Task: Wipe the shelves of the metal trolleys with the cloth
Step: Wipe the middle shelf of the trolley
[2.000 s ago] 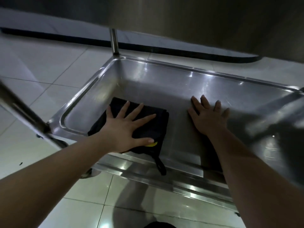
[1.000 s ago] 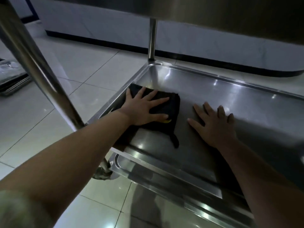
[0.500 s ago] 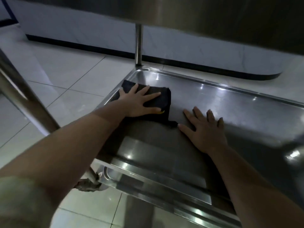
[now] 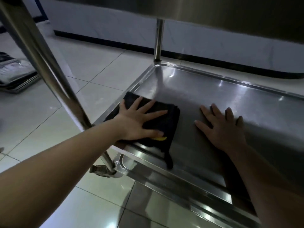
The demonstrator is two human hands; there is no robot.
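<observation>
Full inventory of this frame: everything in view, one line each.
cloth: 1, black with a yellow patch, left end of the lower shelf
lower shelf: 1, silver steel, centre to right
upper shelf: 1, steel, overhead along the top
posts: 2, steel, near left; the other at the far corner
caster: 1, metal, under the near-left corner
tray stack: 1, silvery, on the floor far left
floor: pale tiles, left and below
left hand: 1, flat on the cloth
right hand: 1, flat on the bare shelf
</observation>
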